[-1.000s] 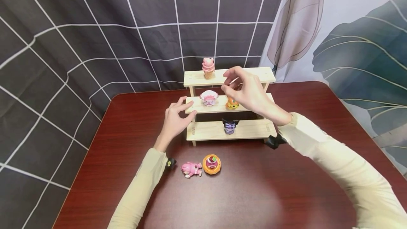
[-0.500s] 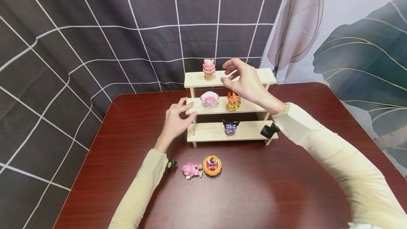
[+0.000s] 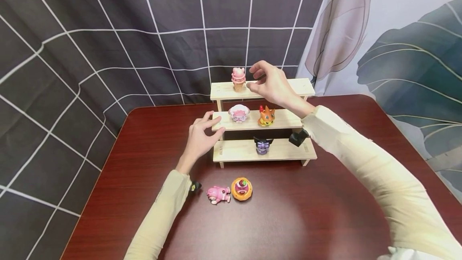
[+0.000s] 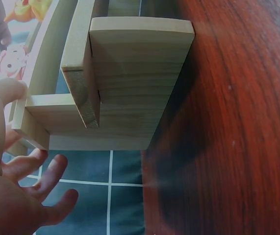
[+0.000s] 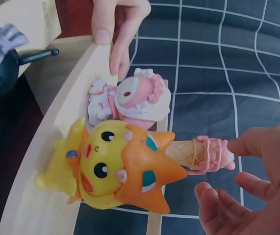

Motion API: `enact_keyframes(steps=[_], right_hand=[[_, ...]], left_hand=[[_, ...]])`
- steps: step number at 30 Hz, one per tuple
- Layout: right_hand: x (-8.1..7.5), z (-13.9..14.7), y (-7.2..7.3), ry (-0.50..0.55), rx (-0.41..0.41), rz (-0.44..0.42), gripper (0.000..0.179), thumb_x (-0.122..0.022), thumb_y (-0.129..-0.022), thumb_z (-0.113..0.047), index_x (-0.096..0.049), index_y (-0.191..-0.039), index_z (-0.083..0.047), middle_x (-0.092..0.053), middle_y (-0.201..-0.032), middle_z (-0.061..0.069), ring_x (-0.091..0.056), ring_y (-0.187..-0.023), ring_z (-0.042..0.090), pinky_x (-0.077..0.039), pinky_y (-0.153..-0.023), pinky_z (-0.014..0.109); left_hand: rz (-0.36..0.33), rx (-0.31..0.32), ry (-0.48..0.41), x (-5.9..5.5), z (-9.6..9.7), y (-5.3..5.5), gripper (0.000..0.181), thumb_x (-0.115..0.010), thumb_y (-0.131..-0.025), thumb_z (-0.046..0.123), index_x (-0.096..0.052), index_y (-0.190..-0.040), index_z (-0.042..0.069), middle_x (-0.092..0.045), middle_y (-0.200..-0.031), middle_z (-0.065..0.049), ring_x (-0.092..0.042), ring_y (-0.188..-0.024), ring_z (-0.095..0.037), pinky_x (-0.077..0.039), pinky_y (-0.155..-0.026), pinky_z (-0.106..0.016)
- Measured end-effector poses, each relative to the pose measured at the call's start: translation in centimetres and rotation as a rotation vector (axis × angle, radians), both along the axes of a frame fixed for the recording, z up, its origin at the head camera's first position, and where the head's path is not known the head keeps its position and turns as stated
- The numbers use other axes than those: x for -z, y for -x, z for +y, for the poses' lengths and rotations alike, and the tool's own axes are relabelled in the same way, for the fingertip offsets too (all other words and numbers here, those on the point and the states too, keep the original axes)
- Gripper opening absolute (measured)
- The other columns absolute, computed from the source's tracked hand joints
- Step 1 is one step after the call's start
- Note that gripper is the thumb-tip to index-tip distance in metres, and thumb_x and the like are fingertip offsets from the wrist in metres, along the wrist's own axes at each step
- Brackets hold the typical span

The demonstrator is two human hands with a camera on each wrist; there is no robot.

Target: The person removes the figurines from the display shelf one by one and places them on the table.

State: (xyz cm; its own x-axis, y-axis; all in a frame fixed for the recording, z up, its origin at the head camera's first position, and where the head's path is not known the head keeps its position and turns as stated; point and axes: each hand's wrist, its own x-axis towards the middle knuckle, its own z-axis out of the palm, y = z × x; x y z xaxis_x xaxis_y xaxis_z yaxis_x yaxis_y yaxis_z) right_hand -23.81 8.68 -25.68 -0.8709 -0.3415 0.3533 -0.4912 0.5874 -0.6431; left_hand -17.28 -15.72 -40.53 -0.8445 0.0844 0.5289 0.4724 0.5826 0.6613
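Observation:
A three-step wooden display stand (image 3: 288,150) stands on the table. My left hand (image 3: 197,139) holds the left end of its middle shelf, thumb in front and fingers behind. On the top shelf is a pink ice cream cone figurine (image 3: 238,78). Beside it hovers my right hand (image 3: 275,85), fingers loosely bent and holding nothing; in the right wrist view a fingertip overlaps the cone's pink top (image 5: 216,155). The middle shelf bears a pink-and-white figurine (image 3: 239,114) and a yellow figurine with an orange hood (image 3: 266,117). A black-and-purple figurine (image 3: 262,146) sits on the lowest shelf.
In front of the stand, a pink figurine (image 3: 218,194) lies on the red-brown table (image 3: 281,216), next to a round orange tart-like toy (image 3: 242,189). Dark gridded cloth (image 3: 173,47) hangs behind and to the left; a leaf-patterned curtain (image 3: 411,63) hangs at right.
My right hand has moved up and left, from above the orange-hooded figurine to beside the ice cream cone figurine. My left hand stays on the shelf end.

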Motion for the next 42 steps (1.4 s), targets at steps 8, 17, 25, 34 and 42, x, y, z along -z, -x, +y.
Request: enact_keyframes(steps=[8, 17, 25, 34, 42], right_hand=[[0.1, -0.6, 1.3, 0.004, 0.001, -0.064, 0.040, -0.076, -0.085, -0.011, -0.058, -0.120, -0.001, -0.064, -0.113, 0.023, -0.066, -0.099, 0.036, -0.049, -0.088, 0.044], [0.3, -1.3, 2.2, 0.008, 0.031, -0.072, 0.040, -0.077, -0.083, -0.011, -0.060, -0.118, -0.003, -0.067, -0.109, 0.020, -0.068, -0.098, 0.030, -0.048, -0.081, 0.037], [0.4, -2.0, 2.4, 0.028, 0.034, -0.124, 0.045, -0.081, -0.082, -0.014, -0.059, -0.120, -0.004, -0.067, -0.109, 0.018, -0.064, -0.093, 0.030, -0.049, -0.063, 0.025], [0.4, -2.6, 2.5, 0.039, 0.021, -0.150, 0.047, -0.081, -0.083, -0.015, -0.059, -0.123, -0.005, -0.066, -0.106, 0.018, -0.064, -0.072, 0.025, -0.050, -0.054, 0.022], [0.5, -2.8, 2.6, 0.024, 0.017, -0.152, 0.046, -0.079, -0.085, -0.013, -0.059, -0.126, -0.005, -0.066, -0.108, 0.019, -0.064, -0.070, 0.026, -0.050, -0.053, 0.022]], left_hand=[[-0.013, 0.003, -0.005, 0.0, 0.0, 0.1, 0.038, -0.080, -0.084, 0.021, -0.075, -0.119, 0.006, -0.059, -0.137, -0.018, -0.058, -0.107, -0.036, -0.042, -0.087, -0.052], [-0.035, 0.003, -0.008, 0.0, 0.0, -0.1, 0.039, -0.081, -0.085, 0.021, -0.074, -0.119, 0.006, -0.059, -0.138, -0.015, -0.057, -0.109, -0.035, -0.041, -0.089, -0.052], [-0.023, 0.008, -0.008, -0.1, 0.0, -0.1, 0.039, -0.081, -0.084, 0.022, -0.074, -0.119, 0.006, -0.059, -0.138, -0.016, -0.057, -0.109, -0.037, -0.041, -0.089, -0.053], [-0.029, 0.010, -0.008, -0.2, 0.0, -0.2, 0.038, -0.081, -0.085, 0.021, -0.074, -0.119, 0.006, -0.058, -0.138, -0.016, -0.057, -0.109, -0.038, -0.041, -0.090, -0.053], [-0.024, 0.006, -0.001, -0.1, 0.1, -0.1, 0.038, -0.080, -0.085, 0.022, -0.074, -0.119, 0.006, -0.058, -0.138, -0.016, -0.057, -0.109, -0.038, -0.041, -0.089, -0.053]])
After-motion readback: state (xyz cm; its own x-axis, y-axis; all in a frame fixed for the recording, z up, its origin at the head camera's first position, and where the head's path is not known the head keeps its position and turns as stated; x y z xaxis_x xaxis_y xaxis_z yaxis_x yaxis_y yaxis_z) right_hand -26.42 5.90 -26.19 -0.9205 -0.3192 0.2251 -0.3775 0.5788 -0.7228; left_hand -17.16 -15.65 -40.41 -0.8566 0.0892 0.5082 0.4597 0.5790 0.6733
